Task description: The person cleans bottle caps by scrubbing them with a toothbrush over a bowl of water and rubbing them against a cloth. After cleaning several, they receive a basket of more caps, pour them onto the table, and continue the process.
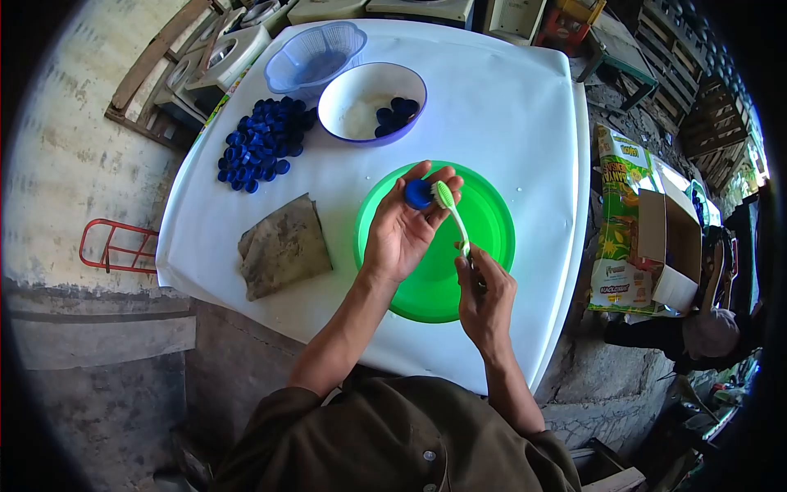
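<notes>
A blue bottle cap (418, 193) rests against the fingers of my left hand (402, 238), which is turned palm up and holds it. My right hand (485, 295) is closed around the handle of a green and white toothbrush (457, 225). The toothbrush's bristles are right beside the cap, close to or touching its edge. Both hands are above a bright green basin (369, 275). Farther back, a white bowl with a purple outside (344, 102) has several blue caps in it. To its left lies a large pile of blue caps (261, 143).
Behind the bowl stands a blue plastic basket (352, 37). A stained grey-brown cloth (285, 250) lies at the left on the white-covered table (525, 107). On the floor to the right are a cardboard box (656, 225) and printed sacks (615, 201). A red metal frame (106, 264) leans by the left wall.
</notes>
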A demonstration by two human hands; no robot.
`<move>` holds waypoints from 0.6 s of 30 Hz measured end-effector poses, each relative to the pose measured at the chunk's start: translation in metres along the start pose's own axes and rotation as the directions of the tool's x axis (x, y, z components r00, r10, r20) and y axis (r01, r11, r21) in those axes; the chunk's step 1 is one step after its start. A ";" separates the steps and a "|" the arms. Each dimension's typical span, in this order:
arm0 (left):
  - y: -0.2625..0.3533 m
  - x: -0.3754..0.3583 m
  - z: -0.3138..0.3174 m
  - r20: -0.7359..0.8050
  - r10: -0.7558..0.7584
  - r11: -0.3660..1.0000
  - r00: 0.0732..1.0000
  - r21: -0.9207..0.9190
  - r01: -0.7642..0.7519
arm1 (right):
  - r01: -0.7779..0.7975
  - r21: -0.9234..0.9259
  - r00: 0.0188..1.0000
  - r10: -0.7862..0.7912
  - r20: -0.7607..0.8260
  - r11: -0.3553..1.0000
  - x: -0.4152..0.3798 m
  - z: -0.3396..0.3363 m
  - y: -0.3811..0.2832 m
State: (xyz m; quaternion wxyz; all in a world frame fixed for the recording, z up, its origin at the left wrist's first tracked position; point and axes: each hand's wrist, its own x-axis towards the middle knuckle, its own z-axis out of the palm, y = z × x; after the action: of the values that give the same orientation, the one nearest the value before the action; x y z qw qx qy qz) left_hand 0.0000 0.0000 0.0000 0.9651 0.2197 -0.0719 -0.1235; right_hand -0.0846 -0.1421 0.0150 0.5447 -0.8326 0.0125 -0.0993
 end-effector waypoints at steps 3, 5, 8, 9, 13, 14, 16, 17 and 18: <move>0.004 0.001 0.007 -0.017 -0.038 0.996 0.999 0.081 0.039 | 0.081 0.020 0.995 -0.080 -0.061 0.996 0.006 0.011 -0.004; 0.000 0.002 0.008 -0.019 -0.041 0.993 0.999 0.113 0.043 | 0.152 0.002 0.986 -0.152 -0.069 0.988 0.008 0.012 -0.007; 0.008 0.003 -0.005 0.046 0.023 0.987 0.999 0.159 -0.030 | 0.159 -0.046 0.986 -0.161 -0.042 0.986 0.005 0.002 -0.010; 0.011 0.003 -0.007 0.070 0.048 0.982 0.996 0.181 -0.060 | 0.162 -0.058 0.985 -0.164 -0.047 0.985 0.003 -0.001 -0.008; 0.020 -0.003 -0.003 0.093 0.082 0.949 0.992 0.297 -0.106 | 0.024 -0.047 1.000 -0.025 -0.019 0.999 0.002 -0.011 -0.010; 0.017 -0.004 0.000 0.099 0.072 0.947 0.993 0.306 -0.099 | 0.067 -0.048 0.998 -0.068 -0.008 0.997 0.003 -0.009 -0.010; 0.012 -0.004 -0.004 0.132 0.090 0.950 0.987 0.287 -0.125 | 0.101 -0.010 0.995 -0.101 0.013 0.995 0.002 -0.002 -0.015; 0.011 -0.003 -0.007 0.150 0.101 0.950 0.984 0.280 -0.140 | 0.151 -0.018 0.988 -0.151 0.013 0.988 0.000 0.000 -0.017; 0.011 -0.002 -0.010 0.166 0.144 0.954 0.975 0.237 -0.182 | 0.172 -0.021 0.985 -0.172 0.009 0.985 -0.003 0.000 -0.014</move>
State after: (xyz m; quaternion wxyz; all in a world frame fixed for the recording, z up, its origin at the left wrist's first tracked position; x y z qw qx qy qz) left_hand 0.0026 0.0147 -0.0045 0.9284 0.3237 -0.1758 -0.0491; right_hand -0.0891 -0.1355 0.0274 0.5252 -0.8368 -0.0604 -0.1427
